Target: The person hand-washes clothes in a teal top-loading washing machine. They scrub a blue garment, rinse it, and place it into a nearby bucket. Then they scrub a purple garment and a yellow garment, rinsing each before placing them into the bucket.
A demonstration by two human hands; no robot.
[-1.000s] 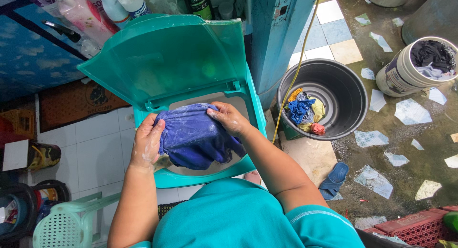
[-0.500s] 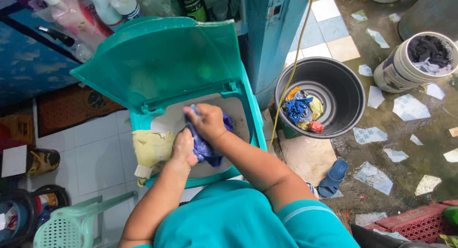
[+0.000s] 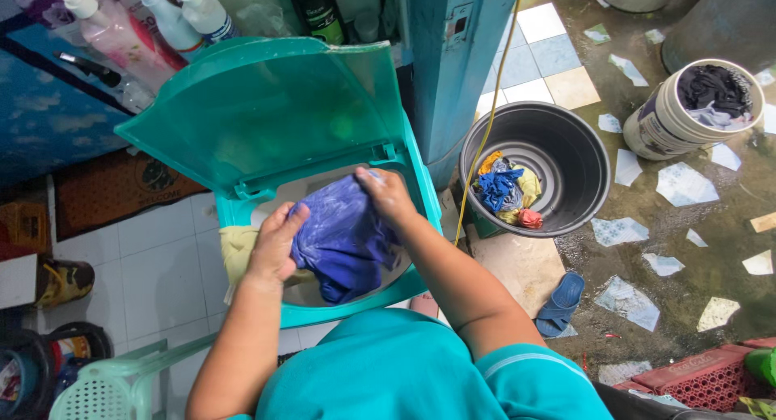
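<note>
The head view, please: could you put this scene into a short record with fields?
Setting: tiled floor, wet and broken on the right
Left hand: grips the blue cloth at its left edge
Right hand: grips the same cloth at the top
Cloth position: bunched over the open green washing machine, lid raised
Beside it: yellow cloth on the machine's rim
Right of machine: grey tub holding mixed clothes
Far right: white bucket with dark clothes

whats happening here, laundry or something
A person in a teal shirt holds a blue cloth with both hands over the open tub of a green washing machine. The left hand grips its left edge, the right hand its top. A dark basin with more clothes sits to the right.
</note>
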